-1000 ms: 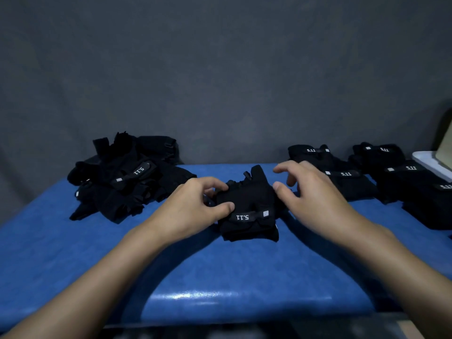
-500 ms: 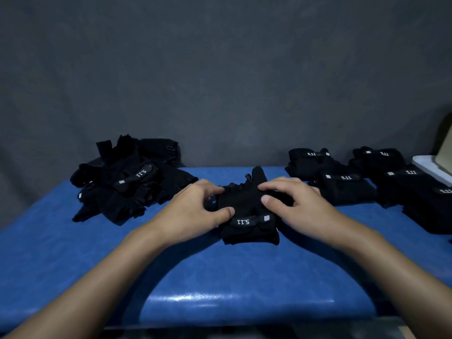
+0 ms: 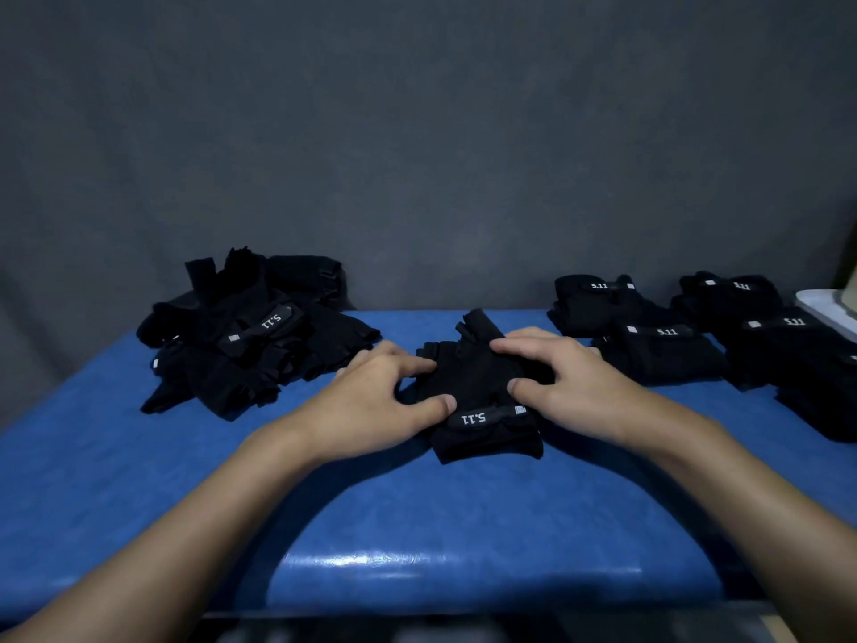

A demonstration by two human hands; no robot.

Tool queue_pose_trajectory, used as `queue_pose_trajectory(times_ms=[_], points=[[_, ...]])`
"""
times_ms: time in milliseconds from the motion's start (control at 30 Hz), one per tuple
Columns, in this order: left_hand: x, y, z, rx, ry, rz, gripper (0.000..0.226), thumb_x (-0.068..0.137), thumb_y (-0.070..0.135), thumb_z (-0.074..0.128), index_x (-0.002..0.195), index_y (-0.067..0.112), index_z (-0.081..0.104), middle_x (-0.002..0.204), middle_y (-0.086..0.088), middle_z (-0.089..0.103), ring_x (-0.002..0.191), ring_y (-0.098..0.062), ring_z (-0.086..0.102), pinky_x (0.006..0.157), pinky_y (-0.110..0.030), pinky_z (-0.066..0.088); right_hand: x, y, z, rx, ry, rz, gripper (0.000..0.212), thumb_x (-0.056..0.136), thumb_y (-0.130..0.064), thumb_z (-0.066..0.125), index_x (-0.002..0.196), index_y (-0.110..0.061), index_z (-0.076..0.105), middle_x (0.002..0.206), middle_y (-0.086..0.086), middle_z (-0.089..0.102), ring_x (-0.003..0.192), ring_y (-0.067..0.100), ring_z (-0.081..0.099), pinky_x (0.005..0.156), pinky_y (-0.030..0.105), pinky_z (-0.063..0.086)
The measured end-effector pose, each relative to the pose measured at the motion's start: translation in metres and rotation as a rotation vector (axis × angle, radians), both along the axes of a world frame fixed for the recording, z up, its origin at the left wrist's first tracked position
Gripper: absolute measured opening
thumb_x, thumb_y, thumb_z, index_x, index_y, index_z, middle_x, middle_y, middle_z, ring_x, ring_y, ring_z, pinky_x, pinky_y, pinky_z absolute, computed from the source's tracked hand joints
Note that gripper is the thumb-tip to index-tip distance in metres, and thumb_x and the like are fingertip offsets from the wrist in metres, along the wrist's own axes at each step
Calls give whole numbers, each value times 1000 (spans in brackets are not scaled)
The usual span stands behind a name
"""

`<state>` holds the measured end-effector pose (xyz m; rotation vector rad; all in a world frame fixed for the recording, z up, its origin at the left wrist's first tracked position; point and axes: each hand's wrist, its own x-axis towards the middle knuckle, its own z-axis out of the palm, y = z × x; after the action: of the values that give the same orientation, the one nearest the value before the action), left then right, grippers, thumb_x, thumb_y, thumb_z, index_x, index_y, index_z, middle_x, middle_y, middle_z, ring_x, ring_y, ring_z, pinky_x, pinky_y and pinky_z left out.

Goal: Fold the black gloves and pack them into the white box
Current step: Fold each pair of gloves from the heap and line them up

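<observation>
The job stood partway done. One black glove [image 3: 480,380] lay mid-desk, bundled small with its labelled strap across the near end and a stub or two sticking up at the far end. The left hand [image 3: 380,406] had its grip closed on the glove's left edge, thumb near the strap and forefinger curled over the far side. The right hand [image 3: 570,387] lay on top of the glove with its grip spread, fingers and thumb pressing the cloth down rather than pinching it.

To the right, a group of folded gloves [image 3: 663,350] sat in neat bundles on the blue desk [image 3: 417,503], their straps done up, so a good share of the folding looked finished. To the left, a loose heap of gloves [image 3: 250,336] waited unfolded.

The white box [image 3: 823,306] showed only as a corner at the right edge, beyond the folded bundles. Whether anything was in it could not be told, and none of the visible bundles lay inside, so the packing seemed not yet begun.
</observation>
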<state>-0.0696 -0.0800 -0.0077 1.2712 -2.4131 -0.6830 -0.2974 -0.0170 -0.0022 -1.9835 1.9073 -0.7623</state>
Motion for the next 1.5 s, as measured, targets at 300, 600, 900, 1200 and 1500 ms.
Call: queue_pose_trajectory(times_ms=[300, 600, 900, 1200, 1500], points=[[-5, 14, 4, -191, 184, -193, 66, 77, 70, 49, 133, 34, 57, 125, 21, 50, 125, -3, 42, 111, -37, 32, -7, 9, 9, -125, -154, 38, 35, 91, -32, 63, 122, -47, 57, 123, -28, 57, 114, -7, 52, 103, 25, 37], [-5, 18, 3, -284, -148, -365, 58, 91, 50, 59, 145, 48, 38, 152, 16, 40, 139, -4, 36, 115, -36, 31, -25, 26, 14, -89, 7, -31, 49, 87, -20, 69, 131, -38, 54, 116, -20, 62, 112, -2, 54, 96, 23, 44], [4, 16, 12, -361, -158, -312, 77, 76, 66, 49, 148, 40, 38, 154, 21, 32, 146, 4, 13, 122, -32, 10, -14, 22, 4, -42, -29, 36, 46, 82, -23, 75, 124, -36, 60, 93, -8, 69, 87, 7, 64, 88, 31, 51], [-7, 26, 4, -399, -246, -332, 71, 92, 60, 53, 154, 38, 25, 159, 15, 29, 143, -3, 24, 116, -24, 20, -5, 16, -5, -107, -61, 5, 42, 82, -14, 74, 117, -33, 62, 67, -9, 56, 61, 1, 53, 65, 23, 47], [-7, 25, 3, -383, -260, -327, 80, 79, 69, 28, 152, 37, 28, 156, 13, 36, 141, -6, 32, 115, -25, 24, -9, 17, -4, -65, -222, -3, 50, 84, -7, 70, 121, -32, 48, 75, 1, 59, 61, 6, 54, 66, 26, 50]])
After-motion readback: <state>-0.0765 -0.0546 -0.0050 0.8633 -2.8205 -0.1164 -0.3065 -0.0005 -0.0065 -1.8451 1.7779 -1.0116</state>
